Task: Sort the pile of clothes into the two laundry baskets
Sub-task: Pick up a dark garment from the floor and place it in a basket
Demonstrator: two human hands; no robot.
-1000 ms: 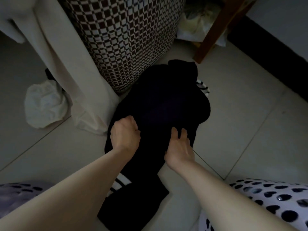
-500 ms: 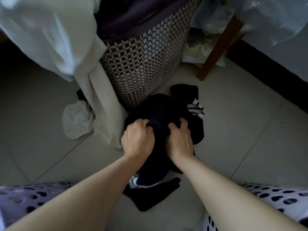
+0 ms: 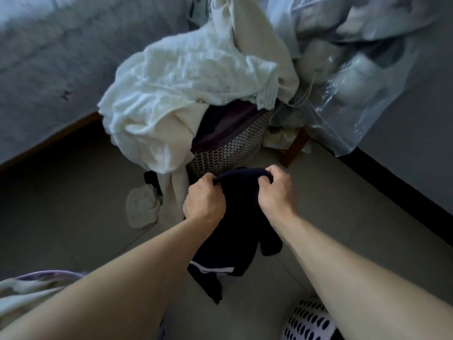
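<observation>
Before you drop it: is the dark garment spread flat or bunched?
Bunched. Both hands, left hand and right hand, grip the dark garment; it hangs crumpled.

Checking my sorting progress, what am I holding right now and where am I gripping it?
Both hands, left and right, grip the dark garment at its bunched top edge.

Both hands, left (image 3: pixel 204 201) and right (image 3: pixel 275 192), have lifted the dark garment (image 3: pixel 236 231) off the floor (image 3: pixel 343 217).

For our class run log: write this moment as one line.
hands: left hand and right hand grip dark garment | garment: lifted, hanging | baskets: not yet reached
</observation>
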